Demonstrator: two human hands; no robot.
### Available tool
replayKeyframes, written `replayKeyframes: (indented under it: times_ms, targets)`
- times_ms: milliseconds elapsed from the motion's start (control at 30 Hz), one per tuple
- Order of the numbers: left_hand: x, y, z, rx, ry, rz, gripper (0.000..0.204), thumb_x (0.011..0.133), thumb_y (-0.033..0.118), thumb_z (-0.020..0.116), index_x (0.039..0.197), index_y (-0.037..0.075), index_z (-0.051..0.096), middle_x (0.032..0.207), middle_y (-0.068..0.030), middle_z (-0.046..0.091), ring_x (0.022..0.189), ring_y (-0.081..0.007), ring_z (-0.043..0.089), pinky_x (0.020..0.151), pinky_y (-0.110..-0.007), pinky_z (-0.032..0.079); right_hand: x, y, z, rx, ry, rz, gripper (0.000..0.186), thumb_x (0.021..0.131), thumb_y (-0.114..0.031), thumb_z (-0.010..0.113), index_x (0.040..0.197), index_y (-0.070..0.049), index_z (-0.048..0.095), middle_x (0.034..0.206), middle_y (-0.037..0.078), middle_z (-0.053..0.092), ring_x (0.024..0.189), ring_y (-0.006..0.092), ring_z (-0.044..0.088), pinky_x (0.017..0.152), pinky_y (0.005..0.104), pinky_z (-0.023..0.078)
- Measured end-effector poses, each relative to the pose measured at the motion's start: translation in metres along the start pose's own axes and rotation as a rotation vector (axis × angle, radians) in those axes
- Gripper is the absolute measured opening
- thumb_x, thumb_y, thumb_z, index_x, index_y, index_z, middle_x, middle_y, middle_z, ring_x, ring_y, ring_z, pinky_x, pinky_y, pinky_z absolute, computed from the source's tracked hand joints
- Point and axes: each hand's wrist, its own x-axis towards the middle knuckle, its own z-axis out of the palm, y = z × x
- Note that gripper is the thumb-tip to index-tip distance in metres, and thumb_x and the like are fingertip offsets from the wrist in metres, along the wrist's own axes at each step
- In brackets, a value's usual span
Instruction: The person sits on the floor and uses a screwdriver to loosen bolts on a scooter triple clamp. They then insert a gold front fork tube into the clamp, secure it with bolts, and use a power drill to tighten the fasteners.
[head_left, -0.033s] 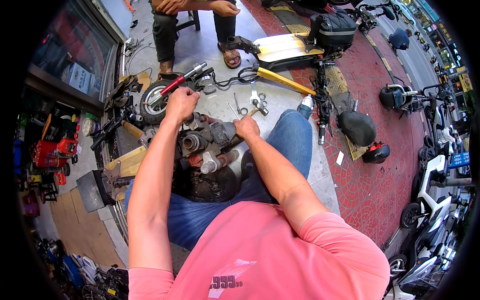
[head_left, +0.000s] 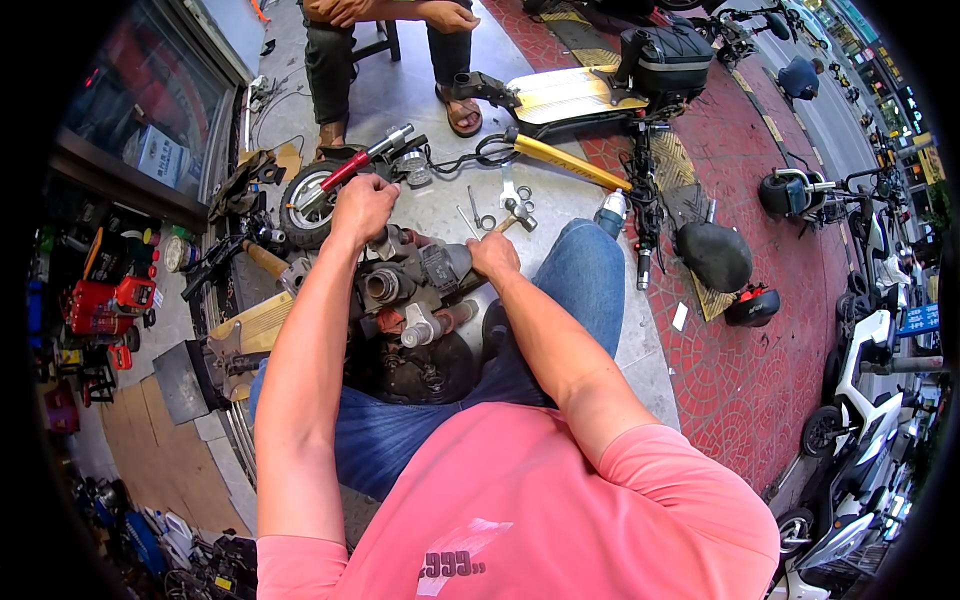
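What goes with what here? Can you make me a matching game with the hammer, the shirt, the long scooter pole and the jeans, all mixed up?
Things:
1. hammer
2. shirt
3. long scooter pole
4. jeans

Colours and places:
A. blue
B. close to the right hand
C. pink
D. yellow

Right pairs:
1-B, 2-C, 3-D, 4-A
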Motion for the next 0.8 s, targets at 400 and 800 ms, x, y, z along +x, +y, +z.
replayKeyframes:
  times_ms: [400, 800]
  targets:
    - [0.0031, -0.0041, 0.0021, -0.005, 0.004, -0.002, 0.037, 0.092, 0.037, 0.071, 0.099, 0.002, 0.079, 0.094, -0.0219, 0.077, 0.094, -0.0384, 0.074, 0.085, -0.045, 0.055, 0.0024, 0.0018, 0.0028, -0.001, 0.008, -0.012, 0.055, 0.093, -0.045, 0.067, 0.117, 0.003, 0.075, 0.123, 0.029, 0.072, 0.118, 0.0439, 0.068, 0.101, 0.0497, 0.054]
    - [0.0, -0.0008, 0.0005, -0.009, 0.012, 0.002, 0.037, 0.092, 0.037, 0.071, 0.098, 0.001, 0.078, 0.091, -0.0222, 0.076, 0.092, -0.0386, 0.074, 0.085, -0.044, 0.055, -0.0018, -0.0024, -0.0011, -0.005, -0.004, 0.01, 0.054, 0.093, -0.046, 0.068, 0.118, 0.002, 0.076, 0.125, 0.027, 0.072, 0.12, 0.0431, 0.068, 0.101, 0.0494, 0.054]
